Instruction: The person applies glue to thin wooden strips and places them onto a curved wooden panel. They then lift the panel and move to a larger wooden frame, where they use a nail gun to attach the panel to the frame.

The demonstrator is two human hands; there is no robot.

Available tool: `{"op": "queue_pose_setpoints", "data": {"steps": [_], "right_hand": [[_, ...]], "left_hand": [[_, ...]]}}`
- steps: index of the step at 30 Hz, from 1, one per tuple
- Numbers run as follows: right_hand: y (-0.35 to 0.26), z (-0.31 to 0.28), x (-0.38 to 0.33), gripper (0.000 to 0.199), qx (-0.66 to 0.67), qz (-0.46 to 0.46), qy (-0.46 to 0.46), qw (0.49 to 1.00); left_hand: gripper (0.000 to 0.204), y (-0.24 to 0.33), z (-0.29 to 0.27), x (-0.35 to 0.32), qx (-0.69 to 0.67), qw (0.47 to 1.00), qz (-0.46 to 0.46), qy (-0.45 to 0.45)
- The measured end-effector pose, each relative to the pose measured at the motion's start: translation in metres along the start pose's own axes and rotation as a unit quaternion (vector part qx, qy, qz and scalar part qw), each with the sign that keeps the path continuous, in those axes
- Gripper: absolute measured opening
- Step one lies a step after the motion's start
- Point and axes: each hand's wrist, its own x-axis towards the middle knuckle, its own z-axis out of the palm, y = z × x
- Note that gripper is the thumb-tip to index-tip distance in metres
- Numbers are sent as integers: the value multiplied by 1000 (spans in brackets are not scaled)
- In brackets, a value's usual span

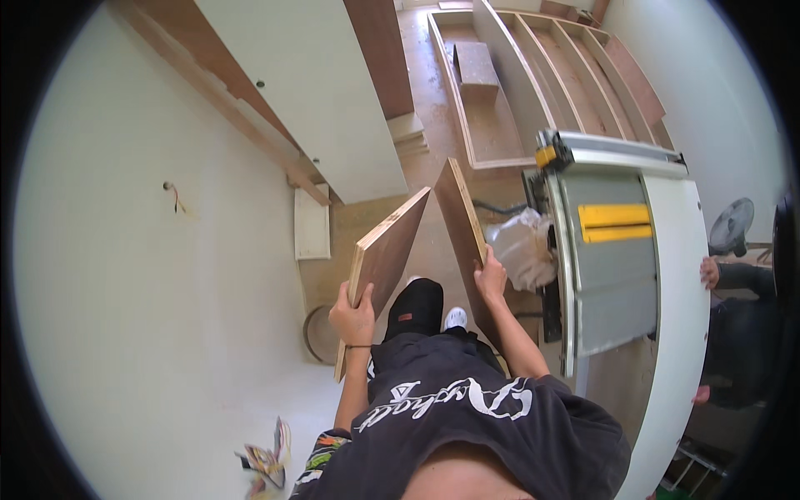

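Note:
Two plywood boards are held upright on edge in front of me, one in each hand, their far ends angled toward each other. My left hand (354,317) is closed around the near edge of the left board (390,246), which has a pale layered edge and a brown face. Around the edge of the right board (458,218) my right hand (491,277) is closed, thumb on top. The lower part of the right board runs down beside my leg, partly hidden by my forearm.
A table saw (612,292) with a yellow insert stands at my right, a plastic bag (525,250) beside it. Another person's hand (709,272) touches the long white panel (679,292). Ahead lies a wooden cabinet frame (500,163); a tall white panel (317,75) leans at left.

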Motion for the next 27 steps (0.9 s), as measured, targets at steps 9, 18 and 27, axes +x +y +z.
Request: {"op": "queue_pose_setpoints", "data": {"steps": [9,18,27], "right_hand": [[-153,-15,361,58,-62,29,72,995],[-226,-174,571,57,-45,60,245,967],[-139,-228,769,61,-67,148,331,930]], "left_hand": [[29,21,109,233,8,998,7,-58],[30,126,170,414,-14,995,-9,-101],[29,241,300,544,-74,996,8,-47]]}}
